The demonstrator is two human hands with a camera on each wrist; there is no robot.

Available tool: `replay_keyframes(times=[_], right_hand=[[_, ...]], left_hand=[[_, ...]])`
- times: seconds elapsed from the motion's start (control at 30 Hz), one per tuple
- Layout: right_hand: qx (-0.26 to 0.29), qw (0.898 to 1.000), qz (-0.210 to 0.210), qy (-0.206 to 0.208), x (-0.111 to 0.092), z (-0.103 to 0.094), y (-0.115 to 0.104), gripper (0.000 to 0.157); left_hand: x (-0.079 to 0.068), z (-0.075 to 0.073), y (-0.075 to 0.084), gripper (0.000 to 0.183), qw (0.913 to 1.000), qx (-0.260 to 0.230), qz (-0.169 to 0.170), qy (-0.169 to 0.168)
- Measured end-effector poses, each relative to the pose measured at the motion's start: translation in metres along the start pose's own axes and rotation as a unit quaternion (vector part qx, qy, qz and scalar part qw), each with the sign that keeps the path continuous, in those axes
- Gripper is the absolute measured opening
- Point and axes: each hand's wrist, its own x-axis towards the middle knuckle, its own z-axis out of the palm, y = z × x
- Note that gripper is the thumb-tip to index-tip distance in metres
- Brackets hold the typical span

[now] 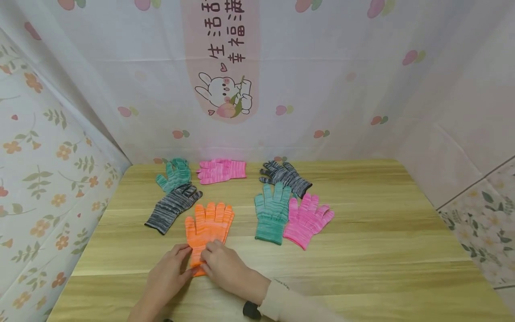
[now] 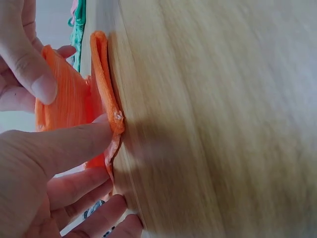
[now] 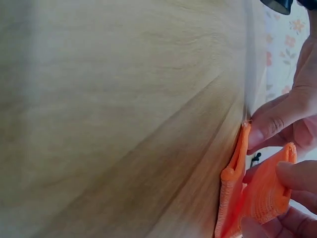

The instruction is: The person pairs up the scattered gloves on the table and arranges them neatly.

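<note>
Two orange knitted gloves (image 1: 207,228) lie stacked on the wooden table, fingers pointing away from me. My right hand (image 1: 227,266) pinches the upper glove's cuff (image 3: 270,191) and holds it raised off the lower one. At the left edge, my left hand (image 1: 170,268) pinches the lower glove's cuff (image 2: 104,74) between thumb and fingers, close against the tabletop. In the left wrist view a gap shows between the two cuffs. Part of the upper glove is hidden behind my right hand.
Behind the orange gloves at left lie a grey-black glove (image 1: 173,208), a green glove (image 1: 177,174) and a pink glove (image 1: 222,171). To the right are another green glove (image 1: 272,214), pink glove (image 1: 307,221) and grey-black glove (image 1: 285,174), overlapping. A printed curtain (image 1: 330,89) hangs behind the table.
</note>
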Motion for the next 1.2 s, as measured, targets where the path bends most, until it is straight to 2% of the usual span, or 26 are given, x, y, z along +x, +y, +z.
replay_keyframes(times=[0.27,0.47,0.63,0.8,0.97,1.1,1.2], right_hand=[[0.004,1.0,-0.006,-0.011,-0.004,0.004,0.0,0.008],[-0.012,1.0,-0.017,-0.018,-0.005,0.007,-0.003,0.01],[-0.043,0.998,-0.033,-0.016,-0.004,0.007,-0.004,0.01],[-0.098,0.992,-0.071,-0.013,-0.005,0.007,-0.004,0.008],[-0.126,0.987,-0.097,-0.028,-0.005,0.009,-0.001,0.008],[-0.126,0.987,-0.097,-0.037,-0.005,0.011,0.001,0.009],[-0.13,0.986,-0.101,-0.037,-0.006,0.013,0.003,0.011]], left_hand=[[0.002,0.0,0.0,0.054,1.0,0.005,0.003,0.004],[0.003,-0.001,0.0,0.055,0.9999,0.006,-0.006,-0.009],[0.003,-0.003,0.002,0.056,0.9995,0.013,-0.013,-0.025],[0.004,-0.004,0.003,0.056,0.9992,0.012,-0.017,-0.033],[0.005,-0.004,0.002,0.053,0.9996,0.012,-0.008,-0.025],[0.005,-0.004,0.0,0.051,0.9998,0.005,0.004,-0.017],[0.004,-0.004,-0.001,0.042,0.9998,-0.008,0.01,-0.013]])
